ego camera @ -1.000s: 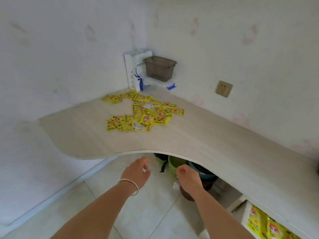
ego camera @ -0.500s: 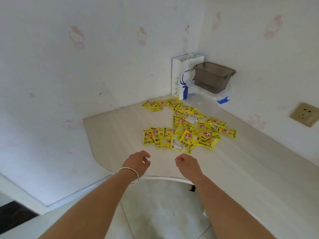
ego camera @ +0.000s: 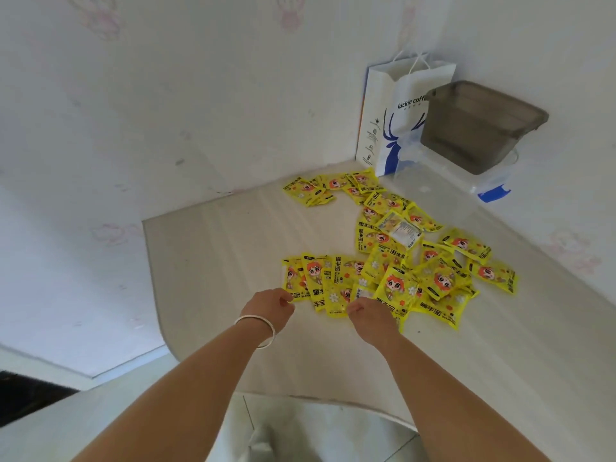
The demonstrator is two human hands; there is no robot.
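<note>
L hand (ego camera: 268, 310) & R hand (ego camera: 371, 316) sit side by side at the near edge of the yellow sachets (ego camera: 396, 285), which spread away from both, mostly beyond R hand. L hand's fingers curl loosely w/ nothing in them, tips just beside a sachet. R hand's fingers are hidden over the heap, can't tell if gripping. Bangle (ego camera: 256, 323) on L wrist. Well beyond R hand: paper bag (ego camera: 393, 128), brown tub (ego camera: 480, 128).
</note>
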